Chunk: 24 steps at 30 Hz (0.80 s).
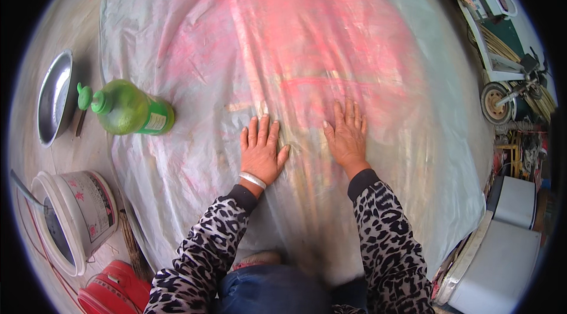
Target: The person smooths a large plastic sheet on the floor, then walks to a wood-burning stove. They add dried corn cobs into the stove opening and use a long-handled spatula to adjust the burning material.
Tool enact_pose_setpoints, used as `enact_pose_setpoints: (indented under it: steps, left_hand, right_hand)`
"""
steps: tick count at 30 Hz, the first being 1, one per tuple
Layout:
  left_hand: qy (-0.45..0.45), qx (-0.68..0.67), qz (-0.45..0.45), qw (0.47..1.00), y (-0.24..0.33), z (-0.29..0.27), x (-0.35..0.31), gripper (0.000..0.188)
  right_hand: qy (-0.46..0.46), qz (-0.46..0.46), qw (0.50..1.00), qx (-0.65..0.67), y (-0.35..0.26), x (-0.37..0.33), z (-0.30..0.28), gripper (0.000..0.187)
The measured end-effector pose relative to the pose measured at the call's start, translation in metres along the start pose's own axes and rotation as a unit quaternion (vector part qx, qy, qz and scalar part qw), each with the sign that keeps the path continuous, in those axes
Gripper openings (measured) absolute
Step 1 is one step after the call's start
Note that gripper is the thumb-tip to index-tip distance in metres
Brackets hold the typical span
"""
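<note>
Plastic sheet [283, 48]: translucent film, tinted pink-red across its middle and pale grey toward the edges, spread over a low mound and filling the centre of the view from 6 to 12 o'clock; creased, with long ridges running toward 12.
Left hand [261, 151]: flat on the sheet just below centre, palm down, fingers [263, 128] spread and pointing to 12; nothing gripped. A pale bangle [253, 180] sits at the wrist.
Right hand [347, 137]: flat on the sheet at 3 o'clock of the left hand, apart from it, fingers together and extended; also gripping nothing.
Doing it well: judging by the wrinkles, even pressure from both palms, stroked outward from the fold between them, would suit thin film; dragging fingertips could snag or tear it.
Sleeves [387, 231]: soft leopard-print fabric, dark ribbed cuffs.
Green bottle [131, 110]: clear green plastic, lying on its side at 9 o'clock, partly on the sheet's edge, cap pointing to 9.
Metal basin [54, 98]: shiny, round, farther out at 9.
White bucket [74, 213]: plastic, flower-printed, at 8 o'clock.
Red container [112, 290]: glossy plastic, at 7.
Wheeled cart [499, 72]: white frame, small tyre, at 2 o'clock.
</note>
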<state>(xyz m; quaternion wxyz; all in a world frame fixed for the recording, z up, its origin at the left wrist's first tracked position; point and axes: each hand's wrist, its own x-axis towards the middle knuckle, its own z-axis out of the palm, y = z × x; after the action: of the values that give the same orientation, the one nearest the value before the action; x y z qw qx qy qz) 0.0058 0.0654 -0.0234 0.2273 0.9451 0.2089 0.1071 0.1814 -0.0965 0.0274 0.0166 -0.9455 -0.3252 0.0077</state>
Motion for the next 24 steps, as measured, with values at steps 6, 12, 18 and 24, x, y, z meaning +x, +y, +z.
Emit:
enact_pose_setpoints:
  steps: [6,12,18,24]
  left_hand:
    - [0.04,-0.018,0.0,0.999,-0.002,0.001,0.0,0.07]
    - [0.021,0.003,-0.013,1.0,0.002,0.0,0.001,0.071]
    - [0.007,0.006,-0.018,1.0,0.004,-0.006,0.003,0.072]
    - [-0.002,-0.007,-0.019,1.0,0.007,-0.004,0.003,0.072]
  right_hand:
    - [0.12,0.052,0.991,0.0,0.014,0.018,-0.036,0.069]
    - [0.207,0.001,0.978,0.016,-0.001,0.055,-0.045,0.068]
    - [0.024,-0.02,0.999,-0.03,-0.027,0.05,0.002,0.068]
    - [0.046,-0.02,0.999,0.005,-0.023,0.045,0.005,0.068]
